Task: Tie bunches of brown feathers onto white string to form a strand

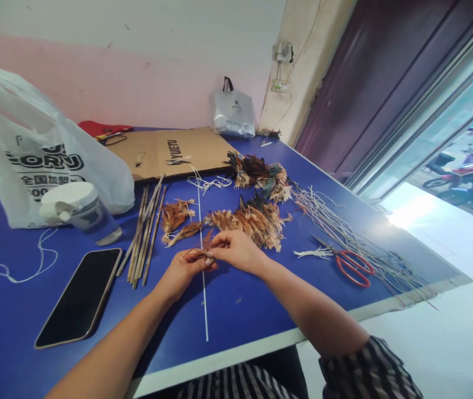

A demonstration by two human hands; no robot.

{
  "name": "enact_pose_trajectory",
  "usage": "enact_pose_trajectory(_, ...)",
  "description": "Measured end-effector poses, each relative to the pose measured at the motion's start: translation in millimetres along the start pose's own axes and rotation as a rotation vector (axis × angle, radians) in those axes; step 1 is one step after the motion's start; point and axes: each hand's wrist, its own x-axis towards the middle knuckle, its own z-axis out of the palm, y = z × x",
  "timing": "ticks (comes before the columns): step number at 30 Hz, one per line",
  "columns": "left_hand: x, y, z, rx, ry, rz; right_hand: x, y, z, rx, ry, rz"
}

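Observation:
My left hand [185, 270] and my right hand [235, 250] meet over the blue table, fingers pinched together on a small brown feather [207, 241]. Just beyond them lie loose brown feathers [174, 217] and a thick row of brown feathers [257, 224]. Behind that row sits a darker feather bundle [257, 172]. Thin sticks [142, 238] lie to the left of my left hand. Red-handled scissors [352, 267] rest to the right, beside white string ends [313, 253] and a long spread of pale strands [336, 227].
A black phone [80, 299] lies at the left, near a lidded plastic container [82, 208] and a white plastic bag [53, 149]. Flat cardboard [153, 149] and a silver bag [233, 113] are at the back. The table's front edge [219, 357] runs close to my body.

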Motion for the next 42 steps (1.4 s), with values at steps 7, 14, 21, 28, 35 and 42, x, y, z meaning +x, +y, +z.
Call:
enact_pose_trajectory(7, 0.6, -1.4, -2.2, 0.058, 0.060, 0.018, 7.6, -5.8, -11.2, 0.019, -0.021, -0.064)
enact_pose_trajectory(14, 7.6, 3.0, -7.8, -0.258, 0.146, -0.105, 11.7, -10.7, -56.4, -0.562, 0.305, -0.062)
enact_pose_trajectory(21, 9.4, 2.3, -9.1, -0.326, 0.148, -0.156, 19.2, 10.9, -29.6, -1.014, 0.175, 0.209)
enact_pose_trajectory(28, 8.1, 0.6, -9.8, -0.314, 0.127, -0.163, 29.5, 22.0, -16.1, -1.131, 0.201, 0.214)
enact_pose_trajectory(35, 8.3, 0.0, -10.7, -0.311, 0.126, -0.171, 27.1, 31.0, -24.1, -0.894, 0.271, 0.190)
enact_pose_trajectory(42, 12.7, 3.3, -4.1, -0.335, 0.176, -0.221, 14.3, 30.6, -52.2, -0.308, 0.220, 0.132)
